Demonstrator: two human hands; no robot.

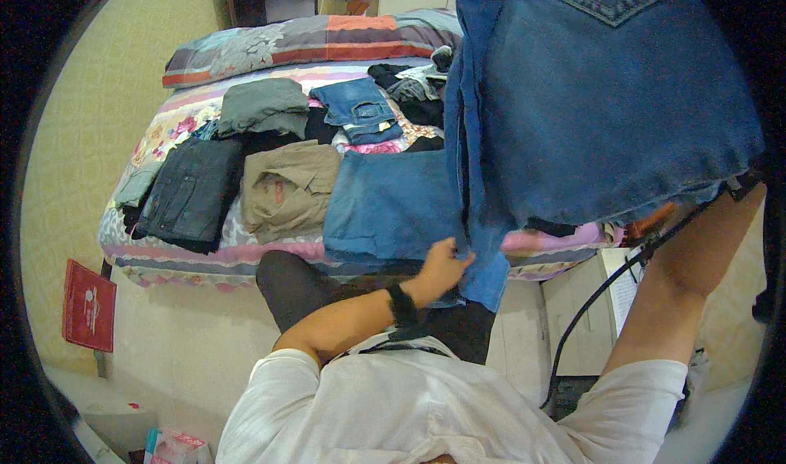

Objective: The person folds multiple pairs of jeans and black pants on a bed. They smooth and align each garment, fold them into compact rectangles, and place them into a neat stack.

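Large blue denim jeans (608,108) are raised close to the camera and fill the upper right. A back-pocket seam shows at their top. My left hand (439,270), a black band on its wrist, grips the lower left edge of this denim with curled fingers. My right forearm reaches up behind the jeans, and the cloth hides the right hand. More blue denim (387,203) lies flat at the bed's near edge; whether it belongs to the same garment cannot be told. Beside it rest a folded tan garment (291,194) and folded dark grey trousers (190,187).
The bed (301,252) bears folded grey-green clothing (264,106), smaller folded jeans (356,104) and a dark and white clothes heap (414,89). A rolled patchwork quilt (307,43) lies at the back. Right stands a pale cabinet (574,313); left, a red sign (90,307). A black cable (574,329) hangs right.
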